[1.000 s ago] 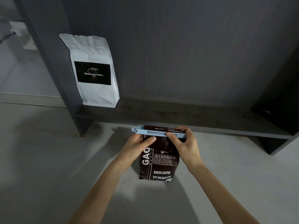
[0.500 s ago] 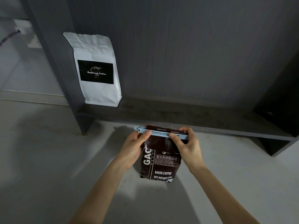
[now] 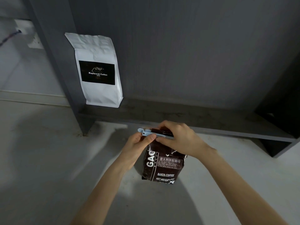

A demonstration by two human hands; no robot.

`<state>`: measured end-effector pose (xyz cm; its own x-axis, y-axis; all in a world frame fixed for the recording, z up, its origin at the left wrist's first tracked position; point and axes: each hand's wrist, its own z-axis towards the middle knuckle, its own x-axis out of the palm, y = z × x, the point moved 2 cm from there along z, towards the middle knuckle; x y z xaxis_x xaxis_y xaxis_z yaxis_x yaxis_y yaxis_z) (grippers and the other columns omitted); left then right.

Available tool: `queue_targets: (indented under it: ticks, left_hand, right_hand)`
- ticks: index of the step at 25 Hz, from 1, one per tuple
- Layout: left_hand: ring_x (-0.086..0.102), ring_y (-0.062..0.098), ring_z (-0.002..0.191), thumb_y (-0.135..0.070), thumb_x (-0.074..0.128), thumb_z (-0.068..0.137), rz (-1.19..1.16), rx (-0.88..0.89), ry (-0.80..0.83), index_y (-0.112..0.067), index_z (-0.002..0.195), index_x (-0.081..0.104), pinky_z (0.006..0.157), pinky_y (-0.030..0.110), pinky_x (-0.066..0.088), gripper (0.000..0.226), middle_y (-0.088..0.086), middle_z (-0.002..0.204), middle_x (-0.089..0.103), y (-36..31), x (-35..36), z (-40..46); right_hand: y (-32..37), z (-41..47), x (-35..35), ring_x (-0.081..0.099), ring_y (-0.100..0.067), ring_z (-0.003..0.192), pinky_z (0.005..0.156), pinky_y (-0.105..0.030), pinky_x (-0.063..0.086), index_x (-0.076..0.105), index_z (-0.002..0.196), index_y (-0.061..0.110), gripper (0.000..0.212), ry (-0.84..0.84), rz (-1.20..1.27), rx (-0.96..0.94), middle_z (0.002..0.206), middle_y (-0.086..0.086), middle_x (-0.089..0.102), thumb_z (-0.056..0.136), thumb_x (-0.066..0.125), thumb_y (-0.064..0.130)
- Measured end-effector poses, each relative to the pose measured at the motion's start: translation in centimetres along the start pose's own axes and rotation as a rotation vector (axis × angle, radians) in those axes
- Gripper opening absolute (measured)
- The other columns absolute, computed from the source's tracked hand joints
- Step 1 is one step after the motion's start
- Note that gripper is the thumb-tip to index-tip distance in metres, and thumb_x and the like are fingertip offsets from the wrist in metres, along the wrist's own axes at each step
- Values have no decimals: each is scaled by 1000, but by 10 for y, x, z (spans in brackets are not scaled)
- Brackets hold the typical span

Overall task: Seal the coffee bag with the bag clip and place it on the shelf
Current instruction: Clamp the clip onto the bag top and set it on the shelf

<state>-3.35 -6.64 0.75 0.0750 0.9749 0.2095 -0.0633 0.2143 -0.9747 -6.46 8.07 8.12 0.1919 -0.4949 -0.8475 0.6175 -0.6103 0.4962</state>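
Note:
A dark brown coffee bag [image 3: 164,166] with white lettering stands on the grey floor in front of the low dark shelf [image 3: 186,117]. A pale blue bag clip [image 3: 146,132] lies across the bag's folded top. My left hand [image 3: 138,145] pinches the clip's left end between thumb and fingers. My right hand [image 3: 177,137] covers the clip's right part and the bag's top, pressing down on them. The clip's right end is hidden under that hand.
A white coffee bag [image 3: 97,70] with a black label stands at the shelf's left end against the upright panel [image 3: 53,62]. A wall socket with a cable [image 3: 24,33] is at far left. A dark side panel [image 3: 282,111] closes the shelf at right.
My right hand has slid left over the clip and now covers its right half. The left hand stays on the clip's left end. The bag has not moved.

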Motion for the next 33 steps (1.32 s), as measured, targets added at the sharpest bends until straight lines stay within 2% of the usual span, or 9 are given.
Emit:
queue_targets:
  ticks: [4,7,11,15,17,21,26,29,33]
  left_hand:
    - [66,10,90,-42,62,68,60,17,-33,-26,88,69,74,14,52,27,-10,88,74,1,-5,-1]
    - [67,8,87,-43,63,65,70,22,-26,-25,86,70,71,13,51,28,-11,85,75,1,-2,0]
    - [67,6,82,-44,64,63,73,13,-31,-25,82,71,69,11,51,28,-11,79,75,0,0,1]
    - [65,4,89,-40,64,66,87,38,-43,-27,89,68,71,10,49,26,-14,86,74,-6,-6,-1]
    - [63,0,92,-36,64,66,70,88,-103,-28,91,67,74,8,48,27,-17,89,73,-12,-18,-3]
    - [64,-1,90,-34,61,73,151,101,-169,-34,82,71,77,6,48,14,-21,86,73,-22,-32,-2]
    - [65,0,84,-29,61,73,139,89,-136,-29,79,71,75,10,51,11,-16,82,74,-22,-30,-1]
    - [65,0,79,-12,56,82,116,106,-162,-21,77,66,73,11,51,15,-9,78,73,-22,-27,-1]
    - [64,5,80,-9,50,87,97,112,-176,-18,77,61,75,14,53,17,-2,87,67,-22,-20,-1]
  right_hand:
    - [0,1,11,59,-17,99,75,-30,40,50,114,27,38,-51,-27,28,111,4,65,79,57,40]
    - [-6,-1,11,59,-13,97,72,-27,37,52,110,33,34,-58,21,50,108,9,65,78,60,40]
    - [-9,0,10,54,-4,85,62,-19,34,54,104,38,28,-40,53,61,91,19,61,76,61,41]
    - [-11,2,8,51,-3,82,66,-27,37,49,107,45,33,-21,73,86,76,30,50,76,61,40]
    - [-11,3,8,52,-4,82,66,-27,37,50,108,45,34,-11,76,86,80,28,53,77,61,40]
    - [-12,4,10,56,-11,90,70,-31,40,55,106,41,28,-25,51,71,101,13,62,78,59,41]
    - [-12,2,12,57,-15,94,72,-33,40,52,109,40,29,-24,33,81,105,6,62,80,56,41]
    - [-10,2,14,57,-16,93,72,-33,39,51,109,38,30,-40,19,85,104,6,61,79,58,40]
    - [-8,4,13,57,-15,90,71,-33,41,52,106,33,30,-49,34,84,101,7,60,78,60,36]
